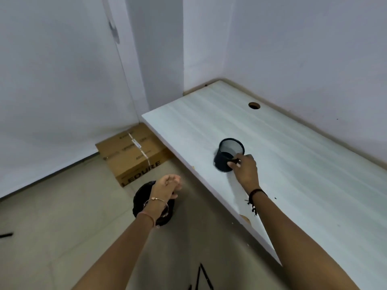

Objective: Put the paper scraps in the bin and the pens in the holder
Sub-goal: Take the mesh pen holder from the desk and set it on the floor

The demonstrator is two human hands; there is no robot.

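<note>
A black mesh pen holder (227,150) stands on the white desk (303,168), leaning slightly, and I see no pens inside it. My right hand (245,167) pinches its near rim between thumb and fingers. On the floor to the left of the desk sits a black bin (139,200), partly hidden by my left wrist. My left hand (167,185) hovers right above the bin, its fingers loosely apart, and nothing shows in it. No paper scraps or pens lie on the visible desk top.
A cardboard box (134,155) lies on the floor under the desk's far corner. The desk has a round cable hole (254,105) near the wall. A thin dark object (6,235) lies on the floor at far left. Black rods (202,277) show at the bottom edge.
</note>
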